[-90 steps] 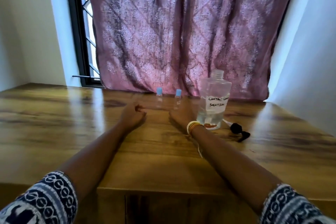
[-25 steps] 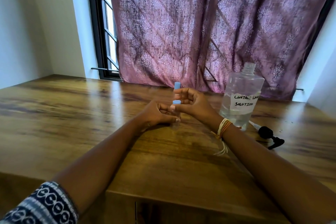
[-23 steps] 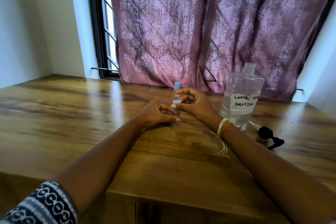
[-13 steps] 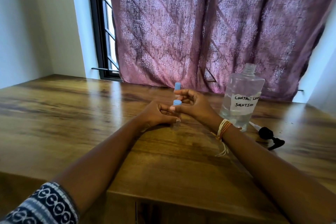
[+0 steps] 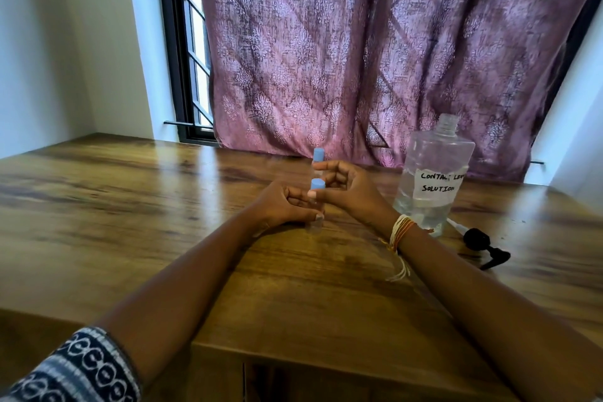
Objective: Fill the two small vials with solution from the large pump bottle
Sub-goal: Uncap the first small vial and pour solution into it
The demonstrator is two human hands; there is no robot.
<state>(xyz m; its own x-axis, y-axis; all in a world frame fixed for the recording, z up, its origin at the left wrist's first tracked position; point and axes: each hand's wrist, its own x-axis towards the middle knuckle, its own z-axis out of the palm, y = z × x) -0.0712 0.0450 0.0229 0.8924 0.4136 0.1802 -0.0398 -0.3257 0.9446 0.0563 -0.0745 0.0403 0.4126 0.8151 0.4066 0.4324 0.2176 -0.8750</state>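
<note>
Two small clear vials with blue caps stand mid-table. The near vial (image 5: 316,222) is held low on its body by my left hand (image 5: 280,206). My right hand (image 5: 350,189) curls around the near vial's blue cap (image 5: 317,184), thumb just under it. The far vial (image 5: 318,154) stands behind my right fingers, only its cap showing. To the right stands the large clear bottle (image 5: 430,173), labelled "contact lens solution", neck open, with liquid in its lower part. Its black pump head (image 5: 479,243) lies on the table beside it.
The wooden table (image 5: 130,206) runs to a front edge near my forearms. A purple patterned curtain (image 5: 359,59) hangs right behind the bottle and vials, and a barred window (image 5: 189,75) is at the back left.
Since 3.6 s ago both hands have closed on one vial, which now stands nearer to me. Over the last second the hands and vial have hardly shifted.
</note>
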